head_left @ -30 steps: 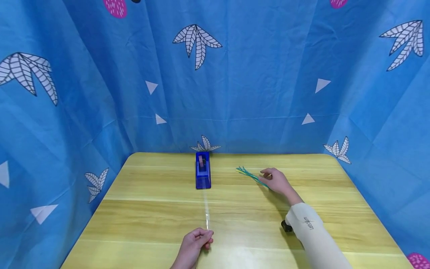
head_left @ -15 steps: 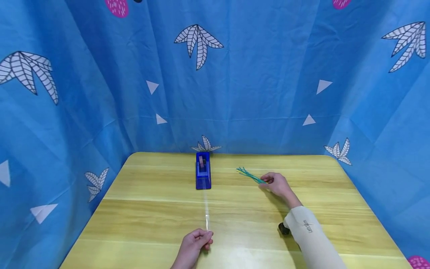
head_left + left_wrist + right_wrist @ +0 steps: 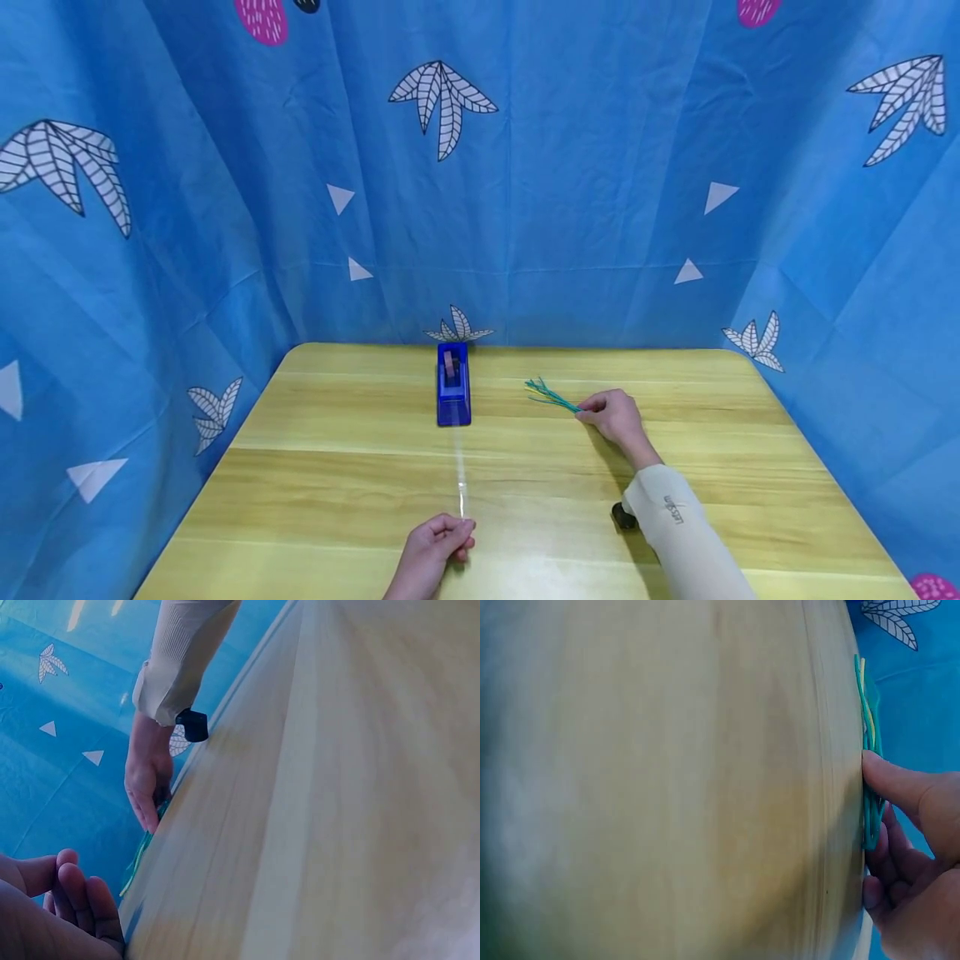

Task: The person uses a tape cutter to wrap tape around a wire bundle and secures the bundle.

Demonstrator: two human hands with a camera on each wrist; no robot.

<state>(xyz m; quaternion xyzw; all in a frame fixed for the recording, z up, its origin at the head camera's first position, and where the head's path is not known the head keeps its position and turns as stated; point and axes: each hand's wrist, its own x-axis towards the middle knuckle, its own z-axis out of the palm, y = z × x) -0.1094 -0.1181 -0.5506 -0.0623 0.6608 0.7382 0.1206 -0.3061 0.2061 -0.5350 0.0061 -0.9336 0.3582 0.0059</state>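
Note:
Between thumb and fingers, my left hand (image 3: 433, 550) pinches the free end of a strip of clear tape (image 3: 461, 475). The strip runs straight back to a blue tape dispenser (image 3: 453, 412) near the far edge of the table. Further right, my right hand (image 3: 615, 417) grips the near end of a thin bundle of green and yellow wire-like strands (image 3: 551, 395); their far tips fan out to the left. In the right wrist view, the thumb presses against the strands (image 3: 871, 712), with the fingers curled behind. The left wrist view shows the left hand (image 3: 79, 904), but no tape is discernible there.
The wooden table (image 3: 337, 483) has rounded far corners. A blue patterned curtain (image 3: 585, 208) hangs behind it and along both sides. A small black device (image 3: 622, 517) sits at the right sleeve (image 3: 682, 525), close to the tabletop.
My right hand has closed its fingers on the strands and shifted slightly left and nearer, while the bundle's tips spread a little. The left hand, tape and dispenser keep their places.

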